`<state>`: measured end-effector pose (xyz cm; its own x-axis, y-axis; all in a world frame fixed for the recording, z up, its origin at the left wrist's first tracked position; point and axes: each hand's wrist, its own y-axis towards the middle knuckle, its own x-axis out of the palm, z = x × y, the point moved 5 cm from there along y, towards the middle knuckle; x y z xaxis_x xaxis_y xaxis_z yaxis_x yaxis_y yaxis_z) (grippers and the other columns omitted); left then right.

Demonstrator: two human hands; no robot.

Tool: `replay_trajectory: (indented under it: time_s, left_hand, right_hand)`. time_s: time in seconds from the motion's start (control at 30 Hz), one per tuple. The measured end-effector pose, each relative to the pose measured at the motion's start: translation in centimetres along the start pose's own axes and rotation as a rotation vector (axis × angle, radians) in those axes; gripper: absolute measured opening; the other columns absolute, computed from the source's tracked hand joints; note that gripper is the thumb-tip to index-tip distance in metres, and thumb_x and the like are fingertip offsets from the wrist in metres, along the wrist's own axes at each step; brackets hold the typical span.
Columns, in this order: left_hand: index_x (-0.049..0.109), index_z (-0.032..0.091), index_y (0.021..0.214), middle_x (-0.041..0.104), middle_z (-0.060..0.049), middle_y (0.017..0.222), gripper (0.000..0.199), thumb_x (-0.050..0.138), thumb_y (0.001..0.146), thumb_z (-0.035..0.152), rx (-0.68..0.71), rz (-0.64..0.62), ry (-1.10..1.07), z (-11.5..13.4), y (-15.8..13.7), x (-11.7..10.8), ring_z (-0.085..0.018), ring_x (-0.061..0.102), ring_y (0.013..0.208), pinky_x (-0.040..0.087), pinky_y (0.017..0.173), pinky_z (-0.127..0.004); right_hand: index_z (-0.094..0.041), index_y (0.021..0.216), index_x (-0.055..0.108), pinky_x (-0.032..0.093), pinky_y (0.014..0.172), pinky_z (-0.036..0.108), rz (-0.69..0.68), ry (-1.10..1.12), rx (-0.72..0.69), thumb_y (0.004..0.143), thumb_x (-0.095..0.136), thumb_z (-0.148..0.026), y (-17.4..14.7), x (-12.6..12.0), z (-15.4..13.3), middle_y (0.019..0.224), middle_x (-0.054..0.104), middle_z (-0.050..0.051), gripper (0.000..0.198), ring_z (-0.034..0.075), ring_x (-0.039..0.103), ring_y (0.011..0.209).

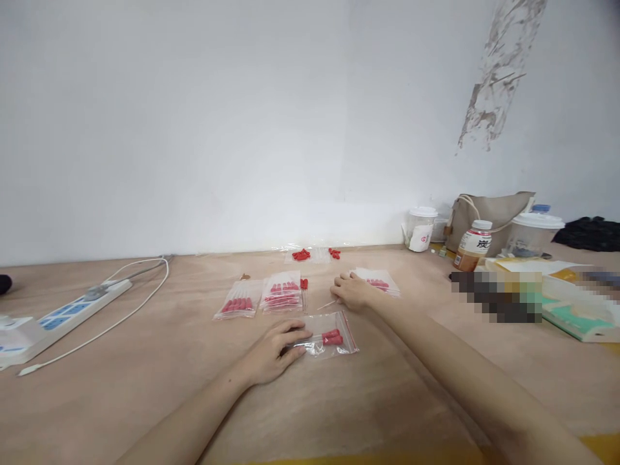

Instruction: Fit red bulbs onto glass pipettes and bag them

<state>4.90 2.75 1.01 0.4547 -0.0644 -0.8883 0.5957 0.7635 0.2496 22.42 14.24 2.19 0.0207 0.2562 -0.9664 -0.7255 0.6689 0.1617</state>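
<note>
My left hand (277, 349) rests on the table, thumb and fingers on the left end of a clear zip bag (317, 350). Inside this bag lie a few thin sticks with thick red ends (332, 337). Just beyond it, my right hand (349, 290) has its fingers closed around a thin pale stick (326, 305), whose other end is hidden in the hand. Beside that hand is a filled bag (387, 281) with red-ended sticks. Loose red-ended sticks (304, 285) stand out left of it, next to a stack of filled bags (281, 294) and another filled bag (237, 302).
Small red pieces (301, 255) lie on clear plastic by the wall. A power strip (62, 320) with a white cable (121, 320) occupies the left. At right are a lidded cup (420, 229), a bottle (473, 247), a beige bag (491, 216) and a green-and-white box (576, 310).
</note>
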Motion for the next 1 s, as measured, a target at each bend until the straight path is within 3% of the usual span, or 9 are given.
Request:
replay_trajectory:
  time_s: [0.13, 0.23, 0.33, 0.5, 0.77, 1.0]
  left_hand:
    - [0.050, 0.029, 0.117, 0.044, -0.002, 0.124, 0.032, 0.041, 0.086, 0.031, 0.003, 0.004, -0.003, 0.1, 0.0, -0.1, -0.019, 0.041, 0.113, 0.033, 0.097, -0.035]
    - [0.050, 0.029, 0.116, 0.045, -0.002, 0.124, 0.032, 0.042, 0.085, 0.031, 0.009, 0.013, -0.012, 0.2, 0.0, -0.2, -0.019, 0.042, 0.112, 0.034, 0.096, -0.036]
    - [0.050, 0.029, 0.116, 0.045, -0.002, 0.123, 0.032, 0.042, 0.085, 0.030, 0.010, 0.016, -0.018, 0.3, 0.0, -0.2, -0.020, 0.042, 0.112, 0.034, 0.096, -0.036]
    - [0.050, 0.030, 0.117, 0.045, -0.002, 0.124, 0.032, 0.042, 0.085, 0.032, -0.007, 0.011, -0.013, 0.2, 0.0, -0.2, -0.020, 0.042, 0.112, 0.034, 0.096, -0.037]
    - [0.049, 0.029, 0.117, 0.044, -0.002, 0.124, 0.032, 0.041, 0.086, 0.031, 0.004, 0.000, 0.012, 0.2, 0.0, -0.2, -0.019, 0.042, 0.113, 0.034, 0.096, -0.035]
    - [0.050, 0.028, 0.117, 0.043, -0.002, 0.124, 0.032, 0.040, 0.086, 0.030, 0.007, -0.004, 0.025, 0.1, 0.1, -0.1, -0.019, 0.042, 0.113, 0.033, 0.097, -0.035]
  right_hand:
    - [-0.016, 0.085, 0.052, 0.033, 0.075, 0.033, 0.075, 0.097, 0.062, 0.080, 0.044, -0.025, 0.5, -0.8, -0.4, 0.095, 0.055, 0.010, 0.014, 0.021, 0.046, 0.089]
    - [-0.014, 0.094, 0.047, 0.035, 0.071, 0.029, 0.182, 0.192, 0.144, 0.087, 0.028, -0.021, -1.2, -2.3, -0.4, 0.091, 0.055, 0.009, 0.021, 0.017, 0.047, 0.083]
    - [-0.016, 0.090, 0.048, 0.037, 0.064, 0.025, 0.265, 0.529, 0.147, 0.085, 0.032, -0.021, -4.5, -3.5, 0.7, 0.080, 0.056, 0.004, 0.018, 0.013, 0.049, 0.070]
    - [-0.020, 0.079, 0.060, 0.041, 0.064, 0.027, 0.165, 0.863, 0.078, 0.078, 0.045, -0.028, -9.6, -3.5, 3.2, 0.074, 0.060, 0.001, 0.017, 0.016, 0.053, 0.069]
    - [-0.021, 0.072, 0.061, 0.040, 0.061, 0.027, 0.137, 0.745, 0.057, 0.076, 0.048, -0.023, -9.2, -1.9, 1.8, 0.071, 0.061, 0.001, 0.014, 0.015, 0.053, 0.065]
    - [-0.018, 0.080, 0.059, 0.040, 0.066, 0.027, 0.137, 0.644, 0.066, 0.078, 0.043, -0.016, -8.4, -1.8, 0.3, 0.078, 0.059, 0.003, 0.016, 0.015, 0.052, 0.072]
